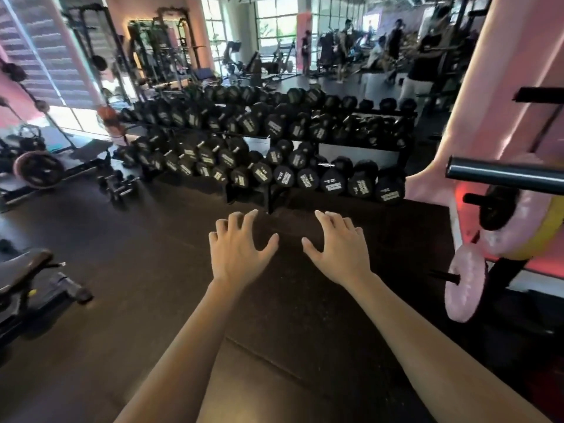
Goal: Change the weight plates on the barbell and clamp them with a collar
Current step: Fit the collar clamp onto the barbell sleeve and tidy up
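— Where are your hands right now?

— Your left hand [241, 250] and right hand [337, 250] are both stretched out in front of you, side by side but apart, palms down over the dark rubber floor [152, 300]. The fingers are spread and only loosely bent. Neither hand holds or touches anything.

— And the barbell?

— Its bare sleeve [503, 175] juts in from the right edge, above and well right of your right hand, with no plate on the part you can see. Below it, on the right, pink weight plates [465, 285] hang on short storage pegs, the upper one with a yellow plate [549, 221] behind it. I see no collar.

— What is straight ahead?

— A dumbbell rack [268, 141] runs across the far side of the floor, past your fingertips. Loose dumbbells [117, 184] lie on the floor to its left.
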`<state>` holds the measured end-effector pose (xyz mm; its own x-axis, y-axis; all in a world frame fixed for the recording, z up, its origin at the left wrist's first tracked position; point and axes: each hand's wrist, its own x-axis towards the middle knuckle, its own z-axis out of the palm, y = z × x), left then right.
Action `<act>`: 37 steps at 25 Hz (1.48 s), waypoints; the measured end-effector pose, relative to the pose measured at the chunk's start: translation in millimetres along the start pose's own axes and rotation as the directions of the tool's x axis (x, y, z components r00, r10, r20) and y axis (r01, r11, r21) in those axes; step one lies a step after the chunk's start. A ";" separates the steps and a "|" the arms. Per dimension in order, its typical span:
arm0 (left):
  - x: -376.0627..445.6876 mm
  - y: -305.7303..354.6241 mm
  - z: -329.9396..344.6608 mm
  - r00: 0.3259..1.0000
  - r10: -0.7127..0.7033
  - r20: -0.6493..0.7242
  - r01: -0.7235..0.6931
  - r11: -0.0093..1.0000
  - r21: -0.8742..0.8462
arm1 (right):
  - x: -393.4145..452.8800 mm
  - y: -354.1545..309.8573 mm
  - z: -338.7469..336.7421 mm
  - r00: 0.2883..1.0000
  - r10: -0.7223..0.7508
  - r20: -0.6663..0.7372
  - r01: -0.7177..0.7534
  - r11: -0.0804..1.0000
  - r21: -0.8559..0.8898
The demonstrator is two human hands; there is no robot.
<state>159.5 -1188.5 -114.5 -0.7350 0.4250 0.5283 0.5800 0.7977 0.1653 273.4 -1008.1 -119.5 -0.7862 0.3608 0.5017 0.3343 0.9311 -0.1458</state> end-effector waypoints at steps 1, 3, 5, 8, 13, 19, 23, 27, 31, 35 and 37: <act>27.9 -0.6 19.7 0.999 0.037 0.012 -0.036 0.999 -0.016 | 20.9 8.6 12.7 0.999 0.037 -0.012 -0.038 0.999 -0.024; 78.7 2.3 56.5 0.993 0.114 0.044 -0.111 0.992 -0.062 | 56.1 25.0 32.1 0.993 0.113 -0.038 -0.115 0.991 -0.071; 125.1 9.7 89.5 0.979 0.192 0.070 -0.183 0.976 -0.118 | 88.6 40.0 48.3 0.982 0.183 -0.051 -0.188 0.972 -0.143; 196.6 23.4 129.6 0.943 0.324 0.077 -0.301 0.929 -0.217 | 142.7 55.3 63.4 0.951 0.299 -0.076 -0.309 0.931 -0.193; 300.8 50.6 192.4 0.882 0.465 0.077 -0.426 0.856 -0.294 | 210.3 91.4 85.8 0.876 0.442 -0.193 -0.481 0.834 -0.269; 391.9 118.5 275.1 0.810 0.585 0.052 -0.531 0.767 -0.359 | 277.9 165.8 126.7 0.808 0.527 -0.264 -0.589 0.743 -0.319; 461.4 162.6 320.2 0.781 0.622 0.048 -0.564 0.737 -0.372 | 345.9 225.1 148.7 0.784 0.554 -0.280 -0.620 0.726 -0.299; 543.9 203.1 362.7 0.789 0.614 0.016 -0.566 0.738 -0.368 | 416.2 286.8 168.1 0.789 0.543 -0.287 -0.612 0.740 -0.280; 596.7 254.0 414.7 0.758 0.652 0.015 -0.593 0.699 -0.401 | 461.0 344.1 192.9 0.767 0.563 -0.308 -0.640 0.712 -0.290; 641.8 325.9 466.8 0.675 0.738 0.003 -0.646 0.593 -0.480 | 488.6 401.8 202.7 0.686 0.608 -0.401 -0.725 0.619 -0.302; 662.7 369.8 486.7 0.619 0.784 -0.048 -0.670 0.495 -0.554 | 500.7 428.9 198.6 0.614 0.667 -0.422 -0.789 0.505 -0.351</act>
<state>-284.0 -403.6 -108.6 0.0164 0.8678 0.4966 0.9737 -0.1267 0.1892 -80.1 -417.5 -100.2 -0.0408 0.8201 0.5708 0.9713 0.1666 -0.1700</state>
